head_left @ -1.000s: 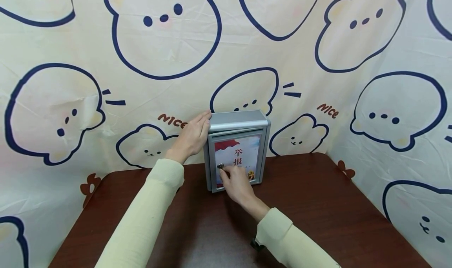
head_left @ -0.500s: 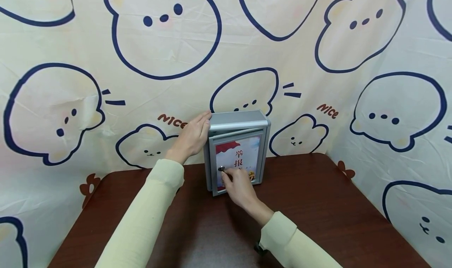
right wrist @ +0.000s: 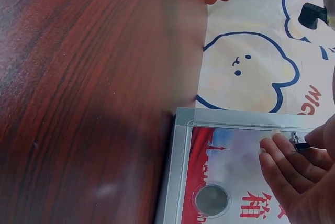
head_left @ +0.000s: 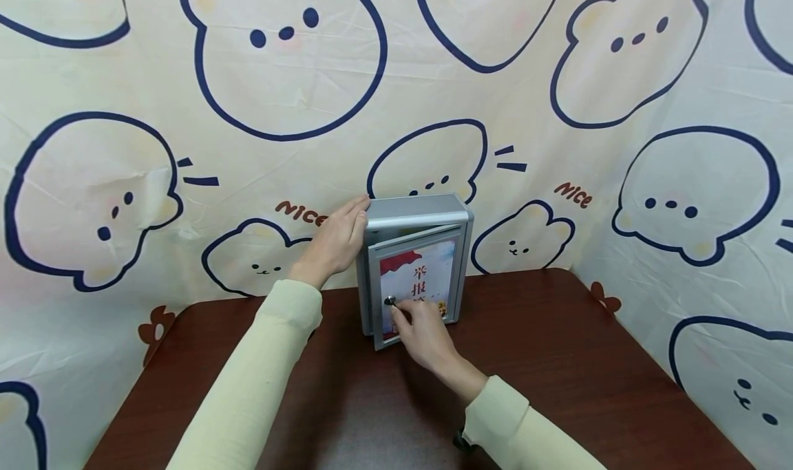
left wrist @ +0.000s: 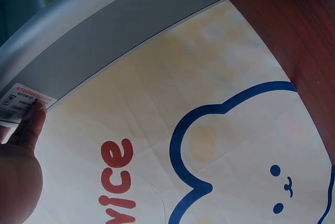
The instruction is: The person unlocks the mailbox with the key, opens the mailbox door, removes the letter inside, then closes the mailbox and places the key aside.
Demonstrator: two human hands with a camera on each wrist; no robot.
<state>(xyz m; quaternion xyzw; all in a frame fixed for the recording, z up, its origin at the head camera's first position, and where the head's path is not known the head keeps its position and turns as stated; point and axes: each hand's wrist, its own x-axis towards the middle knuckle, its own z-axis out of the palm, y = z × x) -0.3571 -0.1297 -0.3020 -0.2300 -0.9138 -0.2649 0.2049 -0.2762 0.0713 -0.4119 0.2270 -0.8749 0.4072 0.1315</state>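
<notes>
A silver metal box [head_left: 411, 212] stands upright on the table, and its front door [head_left: 427, 260], printed with red characters, is ajar along the left edge. My left hand [head_left: 334, 243] rests against the box's upper left side with fingers fairly straight; in the left wrist view its fingers [left wrist: 32, 127] touch the side beside a white label [left wrist: 21, 101]. My right hand [head_left: 421, 329] pinches a small key [right wrist: 302, 146] between thumb and forefinger. That key sits in the door's lock [head_left: 389, 301]. The inside of the box is mostly hidden.
Dark reddish wood tabletop [head_left: 347, 401] spreads in front of and around the box. Behind it hangs a pale cloth [head_left: 260, 174] with cartoon outlines. A round grey window [right wrist: 212, 200] shows low on the door.
The door has swung further out from the box on its left side, and the gap at its top has widened. My right hand moved slightly towards me with the key. The left hand stayed put.
</notes>
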